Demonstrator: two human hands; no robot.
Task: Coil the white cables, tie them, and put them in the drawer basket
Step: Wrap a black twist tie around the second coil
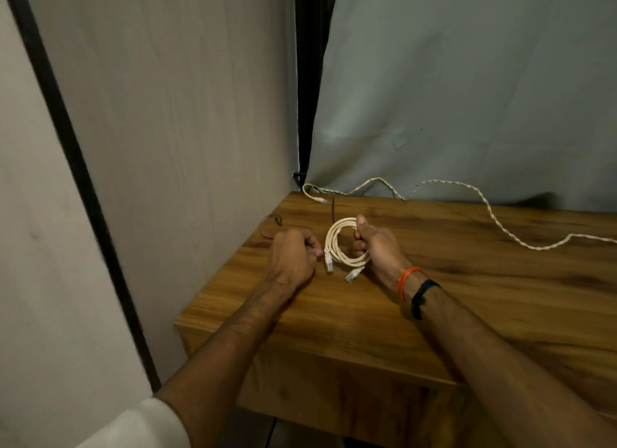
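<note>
Over the near-left part of the wooden table [434, 314] I see both hands working on one coiled white cable [337, 244]. The coil is held up off the wood, its ring facing roughly toward me, slightly taller than wide, so its long axis runs from near to far across the tabletop. My right hand [375, 247] is closed around the right side of the ring, thumb pressed on the top of the loops and fingers wrapped underneath. My left hand [292, 257] is curled into a loose fist just beside the coil's left edge; its fingertips meet at the strand there, but I cannot tell whether they actually pinch it. Two clear plug ends hang from the coil: one plug [329, 264] points straight down toward me at the left, the other plug [353, 274] angles down and to the left below the ring.

A second, loose white cable [494, 214] lies uncoiled along the far edge of the table, snaking from the far-left corner, where its plug rests, out past the right edge of view. A thin dark tie [333, 210] lies on the wood just beyond the coil. On the right wrist sit an orange band [406, 279] and a black band [421, 295].
</note>
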